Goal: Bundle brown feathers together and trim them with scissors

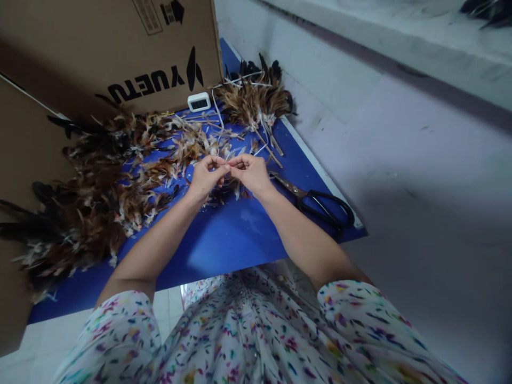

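My left hand [208, 177] and my right hand [250, 172] meet fingertip to fingertip above the blue table. Both are pinched closed, with thumbs against forefingers. Whatever lies between the fingertips is too small to make out; it may be thin and pale. Loose brown feathers [196, 144] lie just beyond my hands, and some show beneath them. To the right of my right hand rests a pair of scissors [312, 200] with black handles and rusty-looking blades.
Heaps of brown and black feathers [92, 197] cover the table's left side. A feather bundle with thin sticks [256, 98] lies at the back, beside a white digital timer [199, 102]. A large cardboard box [156, 58] stands behind. The wall [400, 160] borders the blue table [232, 234] on the right.
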Tool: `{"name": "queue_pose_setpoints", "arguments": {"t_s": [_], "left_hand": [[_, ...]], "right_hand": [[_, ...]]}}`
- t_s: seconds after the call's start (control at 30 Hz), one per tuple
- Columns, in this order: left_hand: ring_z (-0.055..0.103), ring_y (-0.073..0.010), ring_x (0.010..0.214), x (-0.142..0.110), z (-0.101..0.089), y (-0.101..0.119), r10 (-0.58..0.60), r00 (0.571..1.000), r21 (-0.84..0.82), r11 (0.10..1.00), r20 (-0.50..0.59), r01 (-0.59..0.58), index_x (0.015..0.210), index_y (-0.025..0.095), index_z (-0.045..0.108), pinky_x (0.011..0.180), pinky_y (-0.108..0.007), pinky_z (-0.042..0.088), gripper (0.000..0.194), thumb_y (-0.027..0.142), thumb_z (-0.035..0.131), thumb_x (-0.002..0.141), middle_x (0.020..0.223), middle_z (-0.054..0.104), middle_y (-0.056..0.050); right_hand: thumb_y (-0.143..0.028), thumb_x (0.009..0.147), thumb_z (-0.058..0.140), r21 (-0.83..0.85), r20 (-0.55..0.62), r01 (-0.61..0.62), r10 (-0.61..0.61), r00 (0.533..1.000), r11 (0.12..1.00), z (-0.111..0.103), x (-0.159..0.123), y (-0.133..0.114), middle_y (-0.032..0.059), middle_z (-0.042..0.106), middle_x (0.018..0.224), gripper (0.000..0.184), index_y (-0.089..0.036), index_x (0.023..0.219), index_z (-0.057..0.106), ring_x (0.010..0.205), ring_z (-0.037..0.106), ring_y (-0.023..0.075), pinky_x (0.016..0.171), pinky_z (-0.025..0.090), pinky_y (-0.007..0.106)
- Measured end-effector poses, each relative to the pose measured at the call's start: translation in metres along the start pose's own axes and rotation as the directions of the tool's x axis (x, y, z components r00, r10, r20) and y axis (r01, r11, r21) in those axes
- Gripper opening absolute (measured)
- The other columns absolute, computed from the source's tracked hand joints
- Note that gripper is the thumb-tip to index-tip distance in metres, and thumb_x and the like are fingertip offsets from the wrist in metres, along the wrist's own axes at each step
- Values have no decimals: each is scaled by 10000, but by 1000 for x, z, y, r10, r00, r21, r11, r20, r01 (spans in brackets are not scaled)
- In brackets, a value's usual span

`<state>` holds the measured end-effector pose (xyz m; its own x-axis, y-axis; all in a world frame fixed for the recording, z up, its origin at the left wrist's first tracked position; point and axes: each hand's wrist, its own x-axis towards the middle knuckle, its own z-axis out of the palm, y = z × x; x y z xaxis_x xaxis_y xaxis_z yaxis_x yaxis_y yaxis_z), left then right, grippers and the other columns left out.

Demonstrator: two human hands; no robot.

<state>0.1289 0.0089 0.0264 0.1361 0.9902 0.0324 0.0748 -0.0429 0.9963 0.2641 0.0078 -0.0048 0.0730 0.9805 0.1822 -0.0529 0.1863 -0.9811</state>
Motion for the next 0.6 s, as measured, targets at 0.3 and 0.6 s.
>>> {"name": "queue_pose_setpoints", "arguments": {"t_s": [0.3, 0.6], "left_hand": [[468, -61, 384, -4, -4, -7, -81, 997, -27, 996, 18, 82, 700, 162, 604, 372, -176, 374, 102, 227, 679, 677, 523, 565, 44], [460, -50, 382, -10, -8, -9, -152, 988, -93, 984, 22, 154, 675, 163, 589, 377, -163, 360, 84, 205, 661, 687, 527, 556, 41]], "right_hand": [[-297, 631, 774, -108, 34, 29, -25, 999, 994, 0, -3, 0, -13, 629, 616, 204, -166, 686, 627, 568, 542, 97, 568, 432, 247], [-238, 615, 757, -67, 130, -1, 9, 992, 998, 1, -6, -4, -9, 640, 652, 164, -167, 701, 636, 605, 559, 105, 611, 465, 264]]}}
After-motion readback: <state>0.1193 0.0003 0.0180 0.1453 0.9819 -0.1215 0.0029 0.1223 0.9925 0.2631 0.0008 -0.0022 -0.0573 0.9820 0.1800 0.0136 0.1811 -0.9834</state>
